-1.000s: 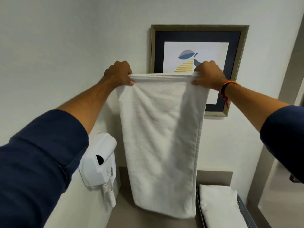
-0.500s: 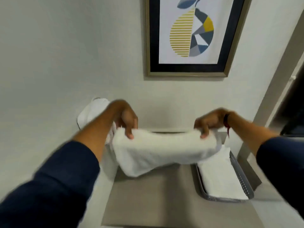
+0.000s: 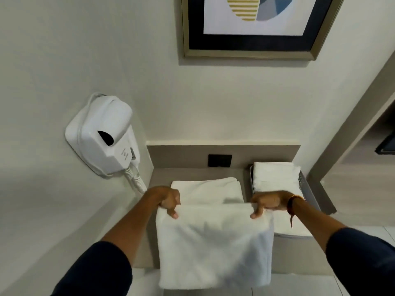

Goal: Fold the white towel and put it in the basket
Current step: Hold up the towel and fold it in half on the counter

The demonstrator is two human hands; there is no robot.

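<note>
The white towel (image 3: 213,242) lies partly on the grey counter (image 3: 162,174), its far part flat near the wall and its near part hanging over the front edge. My left hand (image 3: 170,200) pinches the towel at a fold line on the left. My right hand (image 3: 268,201) grips the same fold line on the right. The grey perforated basket (image 3: 307,189) stands on the counter to the right, touching my right wrist area, with a folded white towel (image 3: 275,174) inside it.
A white wall-mounted hair dryer (image 3: 102,133) with a coiled cord hangs on the left wall beside the counter. A black socket plate (image 3: 220,160) sits on the counter's back panel. A framed picture (image 3: 252,26) hangs above. A doorway opens on the right.
The towel was held up high against the wall, then lowered onto the counter. My hands have come down and toward me, and the towel's near part now hangs over the front edge.
</note>
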